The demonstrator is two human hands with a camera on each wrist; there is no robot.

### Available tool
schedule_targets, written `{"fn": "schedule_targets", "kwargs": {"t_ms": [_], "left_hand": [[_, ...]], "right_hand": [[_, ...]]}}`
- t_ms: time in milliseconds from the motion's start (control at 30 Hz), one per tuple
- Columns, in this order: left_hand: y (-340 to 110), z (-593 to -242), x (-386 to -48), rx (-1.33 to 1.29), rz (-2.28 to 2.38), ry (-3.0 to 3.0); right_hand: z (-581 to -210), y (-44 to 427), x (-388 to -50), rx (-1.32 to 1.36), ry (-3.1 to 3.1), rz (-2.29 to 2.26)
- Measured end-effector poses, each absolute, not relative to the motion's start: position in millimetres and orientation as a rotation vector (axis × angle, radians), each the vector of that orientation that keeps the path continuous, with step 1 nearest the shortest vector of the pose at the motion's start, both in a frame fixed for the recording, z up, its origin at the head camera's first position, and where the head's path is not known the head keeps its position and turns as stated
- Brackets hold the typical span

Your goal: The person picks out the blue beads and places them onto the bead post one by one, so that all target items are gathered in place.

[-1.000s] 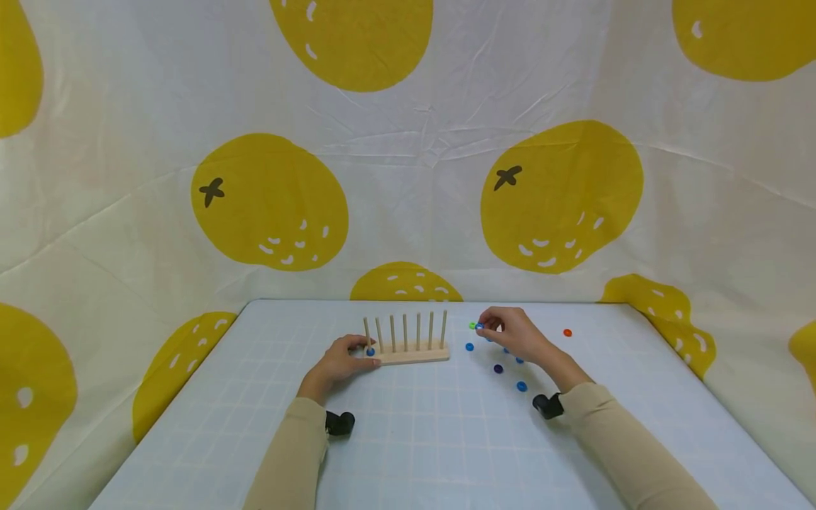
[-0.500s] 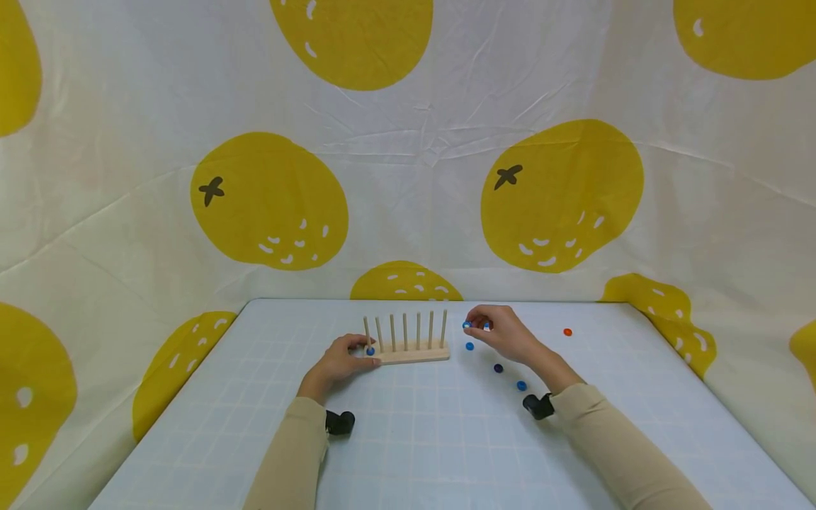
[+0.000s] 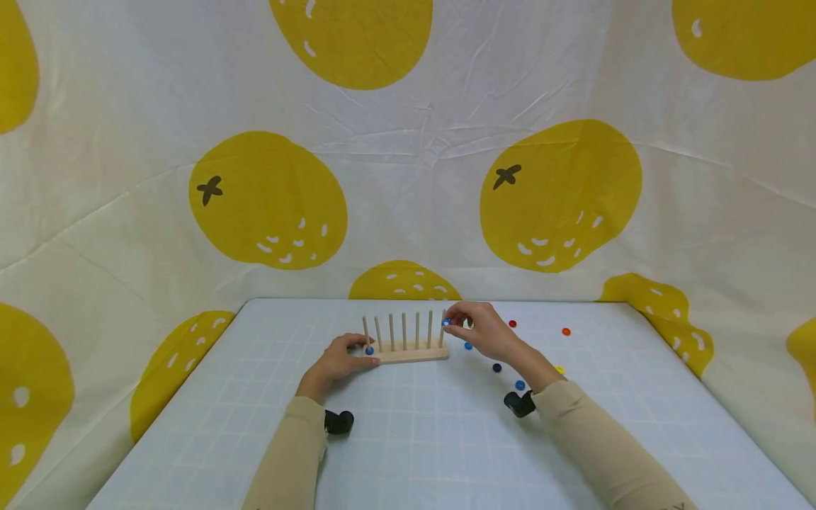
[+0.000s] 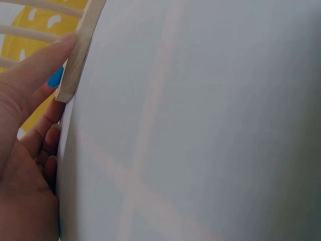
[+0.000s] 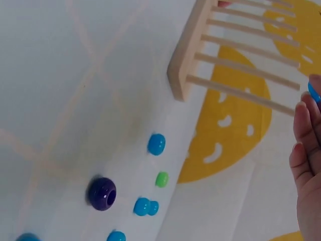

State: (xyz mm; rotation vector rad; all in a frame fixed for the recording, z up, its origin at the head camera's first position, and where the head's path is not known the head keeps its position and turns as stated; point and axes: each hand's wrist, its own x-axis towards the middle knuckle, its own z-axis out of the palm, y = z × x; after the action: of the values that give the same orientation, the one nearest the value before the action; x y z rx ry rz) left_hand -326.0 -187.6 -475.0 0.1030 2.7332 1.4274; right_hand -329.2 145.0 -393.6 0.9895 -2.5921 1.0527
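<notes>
A wooden rack [image 3: 414, 355] with a row of upright pegs stands toward the far side of the table. My left hand [image 3: 338, 358] grips its left end, thumb on the near side, as the left wrist view also shows. On the leftmost peg, low by the base, sits a blue bead [image 3: 369, 350]. At the rack's other end, my right hand [image 3: 489, 334] pinches another blue bead [image 3: 446, 322] by the upper part of the rightmost peg. Whether the peg tip is inside that bead is hidden. In the right wrist view the held bead [image 5: 314, 92] shows only partly.
Right of the rack lie loose beads: blue [image 3: 468, 346], dark purple [image 3: 497, 367], another blue [image 3: 520, 385], yellow [image 3: 559, 370], red [image 3: 513, 324] and orange [image 3: 566, 331]. A green bead [image 5: 161, 179] shows in the right wrist view. A fruit-patterned cloth [image 3: 408, 212] hangs behind the table.
My right hand has carried the blue bead left from among the loose beads to the rightmost peg. Red and yellow beads have come into sight behind it. My left hand keeps its grip.
</notes>
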Motion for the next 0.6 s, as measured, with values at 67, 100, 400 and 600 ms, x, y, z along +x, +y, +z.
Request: {"fn": "schedule_targets", "kwargs": {"t_ms": [67,100,400,600], "left_hand": [[-187.9,-475.3,-326.0,0.095,1.431,2.727],[-188.1,-475.6,-326.2,0.095,1.430,2.727],[-188.3,-477.8,-327.7,0.098,1.431,2.729],[-187.5,-476.6,-326.5,0.079,1.414,2.733]], "right_hand": [[-392.3,139.1,-329.2,1.013,-2.571,1.061],[-391.9,136.2,-329.5,1.023,-2.561,1.064],[-390.9,110.9,-331.6,1.080,-2.507,1.089],[-392.2,96.9,-334.3,1.088,-2.521,1.119]]}}
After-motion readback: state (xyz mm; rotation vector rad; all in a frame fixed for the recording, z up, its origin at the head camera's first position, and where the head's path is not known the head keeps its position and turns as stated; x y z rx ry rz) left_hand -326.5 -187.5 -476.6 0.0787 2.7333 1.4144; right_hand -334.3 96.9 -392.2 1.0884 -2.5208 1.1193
